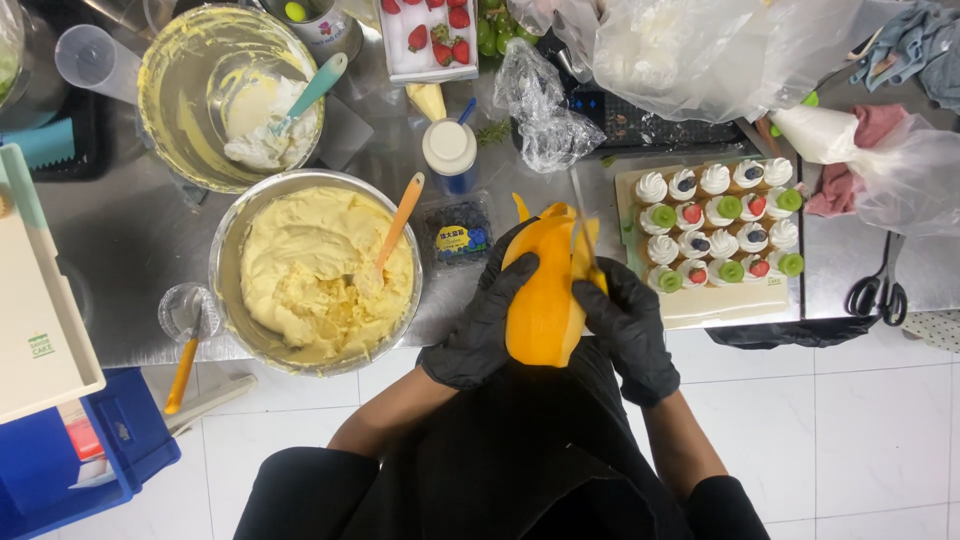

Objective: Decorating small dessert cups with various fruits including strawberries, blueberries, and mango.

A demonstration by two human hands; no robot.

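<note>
- At frame centre, a gloved left hand [487,325] wraps its fingers round a mango [545,300], mostly peeled, held over the counter edge.
- The right hand [625,325] grips a knife [581,232]; skin strips cling near the top.

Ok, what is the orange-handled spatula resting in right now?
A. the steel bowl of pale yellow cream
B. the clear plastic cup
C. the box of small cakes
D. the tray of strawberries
A: the orange-handled spatula stands with its blade sunk in the cream of the steel bowl, left of the peeled mango held by both gloved hands.
</note>
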